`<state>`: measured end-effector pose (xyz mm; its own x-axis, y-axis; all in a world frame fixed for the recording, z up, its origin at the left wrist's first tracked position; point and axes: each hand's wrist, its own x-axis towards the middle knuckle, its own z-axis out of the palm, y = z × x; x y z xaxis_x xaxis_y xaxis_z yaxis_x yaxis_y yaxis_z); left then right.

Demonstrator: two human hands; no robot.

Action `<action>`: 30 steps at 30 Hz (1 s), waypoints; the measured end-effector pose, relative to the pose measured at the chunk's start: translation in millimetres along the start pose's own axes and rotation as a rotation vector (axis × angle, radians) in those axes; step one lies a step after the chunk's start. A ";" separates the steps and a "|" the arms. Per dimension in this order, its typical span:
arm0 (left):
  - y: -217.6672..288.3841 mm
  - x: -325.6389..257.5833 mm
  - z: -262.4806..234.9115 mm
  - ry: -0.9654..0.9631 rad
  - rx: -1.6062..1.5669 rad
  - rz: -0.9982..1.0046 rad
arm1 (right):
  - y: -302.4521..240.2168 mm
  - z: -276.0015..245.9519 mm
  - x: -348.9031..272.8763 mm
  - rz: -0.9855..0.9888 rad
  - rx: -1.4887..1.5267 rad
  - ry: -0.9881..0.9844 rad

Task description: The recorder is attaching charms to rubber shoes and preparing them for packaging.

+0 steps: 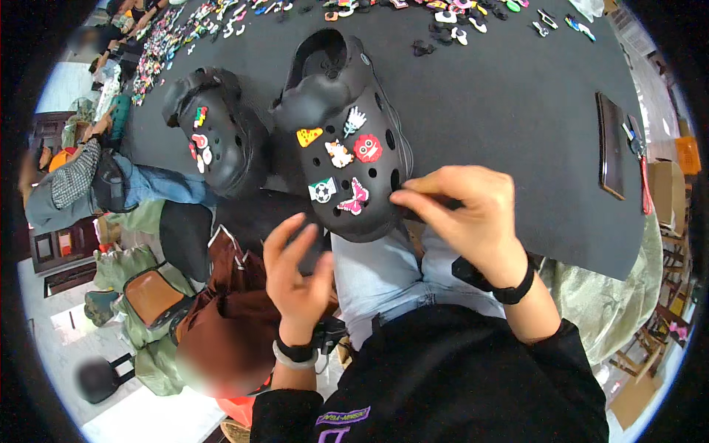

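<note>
Head view: right hand [461, 214] pinches black clog [347, 140] rim; left hand [295, 269] open, empty.

One head cam only, fisheye, worn at head height, looking steeply down and slightly fwd. Close range: the wearer's torso fills the bottom centre of frame, the desk [517, 111] with its black cover spans the upper half. Edges bend toward the dark round rim. No 2nd view to overlap.
</note>
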<state>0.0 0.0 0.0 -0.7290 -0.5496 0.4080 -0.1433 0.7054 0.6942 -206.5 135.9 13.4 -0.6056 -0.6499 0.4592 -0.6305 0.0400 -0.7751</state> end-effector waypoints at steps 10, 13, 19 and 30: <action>-303.8 -185.2 -29.1 0.063 0.055 -1.093 | -19.6 -41.4 -42.1 0.054 0.056 -0.147; -325.6 -201.2 -13.7 -0.104 0.159 -1.190 | -13.9 -50.1 -66.9 0.152 0.081 -0.183; -346.0 -194.8 3.2 0.151 0.568 -1.201 | -25.7 -45.2 -70.9 0.223 0.089 -0.233; -135.0 -116.6 -56.4 0.287 -1.064 -0.919 | -7.3 56.1 -79.9 0.294 0.495 -0.711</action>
<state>142.1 -56.4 -107.8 -0.4784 -0.7787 -0.4059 0.1721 -0.5364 0.8262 -126.3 145.0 -42.0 -0.1641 -0.9859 -0.0341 -0.1188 0.0541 -0.9914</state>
